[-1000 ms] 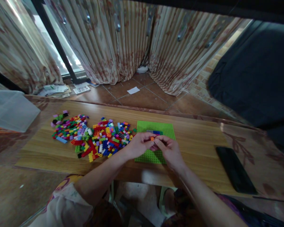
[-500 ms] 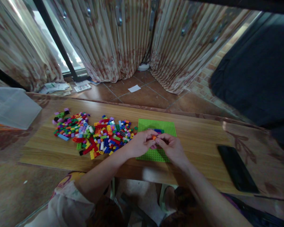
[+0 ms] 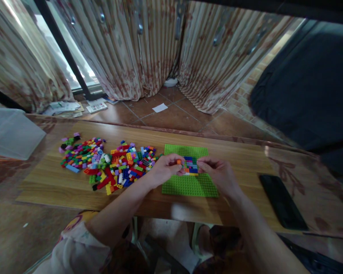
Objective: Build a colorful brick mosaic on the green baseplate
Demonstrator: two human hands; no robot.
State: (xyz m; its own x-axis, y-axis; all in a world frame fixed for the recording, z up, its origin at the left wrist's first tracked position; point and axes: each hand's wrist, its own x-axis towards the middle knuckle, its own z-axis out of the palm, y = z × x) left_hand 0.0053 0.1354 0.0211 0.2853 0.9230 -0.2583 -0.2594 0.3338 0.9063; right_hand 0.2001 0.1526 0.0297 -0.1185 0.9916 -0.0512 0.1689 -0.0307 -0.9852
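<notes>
Above the green baseplate: the left hand and the right hand face each other, with a multicoloured brick block between them.
Left hand: comes in from the left, thumb and forefinger pinching an orange brick at the block's left side.
Right hand: fingers curled, thumb drawn close to the forefinger at the block's right side; whether they grip the block's edge, I cannot tell.
Orange brick: too small and too covered by fingers to show a long axis.
Brick block: lies over the middle of the baseplate; its rows run left to right, blue and green on the far side, a yellow strip along the near side. The left end is partly behind fingers, so its full long axis cannot be told, nor whether it sits on the studs.
Baseplate: roughly square, its far and near edges running nearly along the table's length; green studs show on the far side and in a wider band on the near side.
Brick pile: spreads left of the baseplate, close to its left edge, limiting room there.
Wooden tabletop: long axis left to right; open wood stretches from the right hand to the black phone, which slants toward the near right corner.
</notes>
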